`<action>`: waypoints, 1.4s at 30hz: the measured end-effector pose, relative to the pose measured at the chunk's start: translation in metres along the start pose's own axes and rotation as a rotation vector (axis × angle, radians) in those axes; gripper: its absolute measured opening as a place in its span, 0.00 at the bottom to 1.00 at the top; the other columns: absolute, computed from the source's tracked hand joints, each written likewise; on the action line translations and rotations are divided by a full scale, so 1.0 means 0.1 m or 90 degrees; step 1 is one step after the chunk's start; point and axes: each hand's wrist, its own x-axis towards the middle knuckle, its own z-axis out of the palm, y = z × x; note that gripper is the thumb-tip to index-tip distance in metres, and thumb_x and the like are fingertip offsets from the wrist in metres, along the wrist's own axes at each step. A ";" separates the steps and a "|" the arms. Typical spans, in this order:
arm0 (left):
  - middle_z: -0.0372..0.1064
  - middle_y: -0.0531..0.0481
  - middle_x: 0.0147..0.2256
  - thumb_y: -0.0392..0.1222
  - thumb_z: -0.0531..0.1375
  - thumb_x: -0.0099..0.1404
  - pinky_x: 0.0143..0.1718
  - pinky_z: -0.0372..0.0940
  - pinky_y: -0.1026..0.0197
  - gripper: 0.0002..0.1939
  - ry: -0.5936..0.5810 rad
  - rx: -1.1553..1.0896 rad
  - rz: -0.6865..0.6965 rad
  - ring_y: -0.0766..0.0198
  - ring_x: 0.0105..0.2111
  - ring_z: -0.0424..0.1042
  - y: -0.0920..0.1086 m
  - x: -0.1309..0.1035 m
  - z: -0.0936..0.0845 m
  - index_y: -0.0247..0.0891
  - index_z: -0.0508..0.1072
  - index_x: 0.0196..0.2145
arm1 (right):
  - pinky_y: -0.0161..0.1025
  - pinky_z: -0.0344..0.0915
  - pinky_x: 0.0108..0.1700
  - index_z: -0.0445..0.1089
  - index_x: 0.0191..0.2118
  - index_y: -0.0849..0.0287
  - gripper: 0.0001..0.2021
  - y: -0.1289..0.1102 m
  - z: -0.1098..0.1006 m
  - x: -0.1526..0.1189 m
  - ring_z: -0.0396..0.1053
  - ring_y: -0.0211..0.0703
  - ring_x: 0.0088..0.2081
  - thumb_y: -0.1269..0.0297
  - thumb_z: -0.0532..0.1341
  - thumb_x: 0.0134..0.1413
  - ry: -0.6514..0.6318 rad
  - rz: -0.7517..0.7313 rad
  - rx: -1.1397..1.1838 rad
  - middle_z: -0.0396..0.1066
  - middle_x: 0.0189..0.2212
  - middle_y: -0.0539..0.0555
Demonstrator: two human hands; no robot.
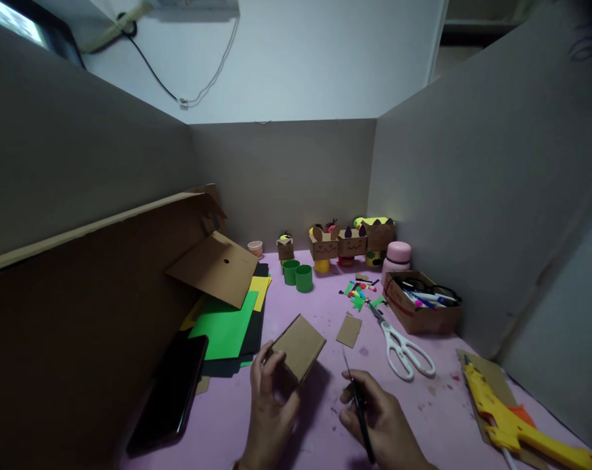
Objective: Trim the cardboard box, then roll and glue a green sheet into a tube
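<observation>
Currently: cardboard box in left hand, knife in right hand

Head view: my left hand grips the box at its left side, box tilted above the bench. My right hand pinches the knife's black handle, blade pointing away from me, apart from the box. Cardboard piece lies just beyond the blade tip, white-handled scissors right of that.

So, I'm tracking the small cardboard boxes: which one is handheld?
The plain cardboard box in the left hand; the pen-filled box and the boxes with drawn faces stand farther back, untouched.
</observation>
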 end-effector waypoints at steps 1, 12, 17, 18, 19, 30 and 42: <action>0.49 0.42 0.57 0.30 0.57 0.58 0.55 0.55 0.34 0.27 0.007 0.009 0.006 0.49 0.59 0.54 0.02 0.01 -0.01 0.50 0.57 0.52 | 0.35 0.57 0.28 0.64 0.47 0.57 0.21 -0.02 0.01 -0.01 0.58 0.37 0.25 0.59 0.64 0.45 -0.038 -0.012 -0.012 0.66 0.29 0.49; 0.48 0.42 0.58 0.26 0.55 0.58 0.53 0.59 0.35 0.26 0.039 0.067 0.070 0.49 0.58 0.54 0.11 0.03 -0.06 0.49 0.59 0.51 | 0.32 0.56 0.27 0.71 0.39 0.57 0.16 -0.18 -0.01 0.00 0.56 0.38 0.23 0.63 0.64 0.39 -0.064 0.020 -0.177 0.62 0.21 0.45; 0.47 0.42 0.59 0.25 0.54 0.59 0.54 0.56 0.33 0.24 0.040 0.079 0.103 0.48 0.61 0.50 0.09 0.03 -0.07 0.48 0.60 0.49 | 0.33 0.57 0.28 0.73 0.37 0.57 0.14 -0.16 0.00 -0.01 0.59 0.39 0.24 0.63 0.64 0.39 -0.073 0.007 -0.252 0.65 0.22 0.47; 0.47 0.42 0.59 0.25 0.53 0.59 0.55 0.56 0.33 0.24 0.043 0.078 0.106 0.48 0.61 0.50 0.09 0.03 -0.07 0.47 0.60 0.49 | 0.33 0.57 0.27 0.73 0.38 0.57 0.14 -0.15 0.00 -0.01 0.59 0.39 0.24 0.63 0.64 0.40 -0.085 0.007 -0.254 0.64 0.21 0.47; 0.47 0.42 0.59 0.25 0.53 0.59 0.54 0.56 0.33 0.23 0.046 0.080 0.113 0.48 0.61 0.49 0.09 0.03 -0.07 0.47 0.60 0.48 | 0.33 0.57 0.27 0.73 0.38 0.57 0.14 -0.15 0.00 -0.01 0.58 0.39 0.24 0.63 0.64 0.41 -0.091 0.007 -0.251 0.64 0.21 0.47; 0.49 0.43 0.57 0.19 0.55 0.57 0.52 0.61 0.38 0.24 0.114 0.203 0.313 0.47 0.61 0.50 0.17 0.04 -0.08 0.46 0.64 0.44 | 0.33 0.57 0.25 0.63 0.44 0.58 0.22 0.00 0.06 0.05 0.61 0.36 0.22 0.48 0.64 0.48 -0.019 0.127 0.137 0.61 0.21 0.44; 0.61 0.41 0.48 0.26 0.60 0.57 0.51 0.59 0.49 0.33 0.125 0.265 0.399 0.50 0.51 0.60 0.17 -0.02 0.02 0.40 0.55 0.58 | 0.29 0.54 0.22 0.62 0.41 0.56 0.34 -0.25 0.17 0.03 0.55 0.29 0.21 0.47 0.74 0.28 -0.108 0.124 0.382 0.60 0.24 0.43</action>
